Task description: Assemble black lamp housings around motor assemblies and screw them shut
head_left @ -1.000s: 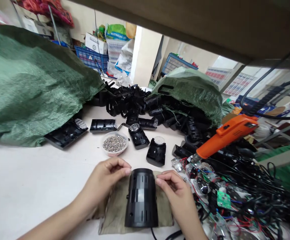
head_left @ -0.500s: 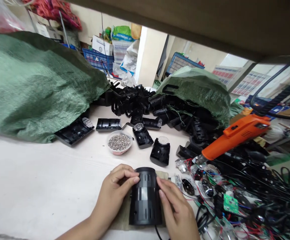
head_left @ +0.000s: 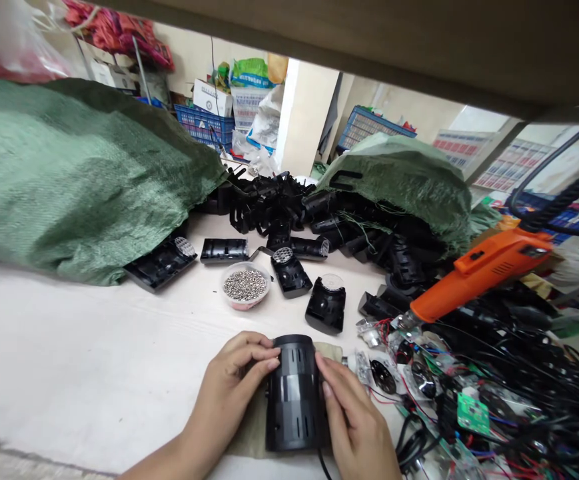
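Note:
A black cylindrical plastic housing (head_left: pixel 295 400) with slotted sides lies on a drab cloth (head_left: pixel 246 433), a cable running out of its near end. My left hand (head_left: pixel 236 383) is at its upper left side, thumb and fingertips pinched together against the edge. Whatever tiny thing sits in that pinch is too small to make out. Along the right side, my right hand (head_left: pixel 356 413) presses its fingers and thumb to the housing and steadies it. Beyond them stands a clear tub of small screws (head_left: pixel 245 285).
Open black half shells (head_left: pixel 326 305) lie past the tub. An orange electric screwdriver (head_left: pixel 479 277) hangs at the right over tangled wires and a green circuit board (head_left: pixel 473 413). Green woven sacks (head_left: pixel 79 180) and a heap of black parts (head_left: pixel 269 200) fill the back.
Both hands have closed in on the housing: the left fingertips now touch its upper left edge, and the right fingers lie along its right side. The camera view has shifted slightly.

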### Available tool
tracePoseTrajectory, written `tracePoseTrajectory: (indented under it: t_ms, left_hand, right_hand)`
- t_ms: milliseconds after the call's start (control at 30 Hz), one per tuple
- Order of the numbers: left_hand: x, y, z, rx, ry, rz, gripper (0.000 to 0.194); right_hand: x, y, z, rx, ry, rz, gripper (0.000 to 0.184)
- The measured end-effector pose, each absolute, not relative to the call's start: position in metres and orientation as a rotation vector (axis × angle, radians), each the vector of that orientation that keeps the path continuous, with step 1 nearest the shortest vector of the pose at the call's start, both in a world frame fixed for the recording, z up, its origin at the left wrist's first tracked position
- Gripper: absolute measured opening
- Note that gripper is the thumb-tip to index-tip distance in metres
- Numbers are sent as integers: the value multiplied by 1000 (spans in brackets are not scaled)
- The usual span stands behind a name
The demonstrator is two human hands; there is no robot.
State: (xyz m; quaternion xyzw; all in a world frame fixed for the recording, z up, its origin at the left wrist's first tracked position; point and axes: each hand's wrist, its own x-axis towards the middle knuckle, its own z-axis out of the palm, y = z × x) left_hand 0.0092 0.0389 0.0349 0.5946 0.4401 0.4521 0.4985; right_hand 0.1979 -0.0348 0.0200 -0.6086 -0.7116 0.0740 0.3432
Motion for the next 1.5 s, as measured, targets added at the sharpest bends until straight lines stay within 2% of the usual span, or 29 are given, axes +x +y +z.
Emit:
tracePoseTrajectory:
  t_ms: [167,300,400,500,600,700,900,1033,1167,1233,1267,1400,1500]
  left_hand:
    - [-3,26,33,1625,1093,1044,26]
    - [-14,64,59,2170,1339,805,34]
    - [-17,116,81,2340,1387,585,23]
    - [-14,156,89,2397,1519,338,10]
    - [-12,171,84,2418,1609,185,18]
    - [-16,169,77,2415,1639,192,20]
    - [-23,169,76,2286,1543,487,17]
    - [-26,137,82,2075,1370,689,19]
    - [-27,66,72,1683,1131,734,18]
    - [-23,35,59,1393,1014,759,15]
    - [-20,23,52,1275,976,775,14]
    - [-11,3,29,1022,890,814,23]
    - [-8,2,24,930,857,798,30]
  right_hand:
    - [200,-31,36,-1587,-1816,191,38]
    - [189,9,79,-1708,-1899,184,30]
    - [160,64,105,-1781,-2265,237,25]
    - [129,121,110,-1785,-2414,264,16]
    - [116,155,102,-1832,-2460,288,26]
    - [116,162,92,-1826,-2415,315,28]
    - [134,149,92,-1708,-2105,458,19]
    - [161,98,102,-1598,-1841,549,12]
    - [194,10,84,-1592,-1579,694,18]
    - [204,-27,66,-1542,-1276,975,21]
    - [206,-39,57,-1545,-1195,1015,21]
    - [201,-55,43,-1550,-1097,961,21]
    - [193,-50,47,-1530,-987,1096,24]
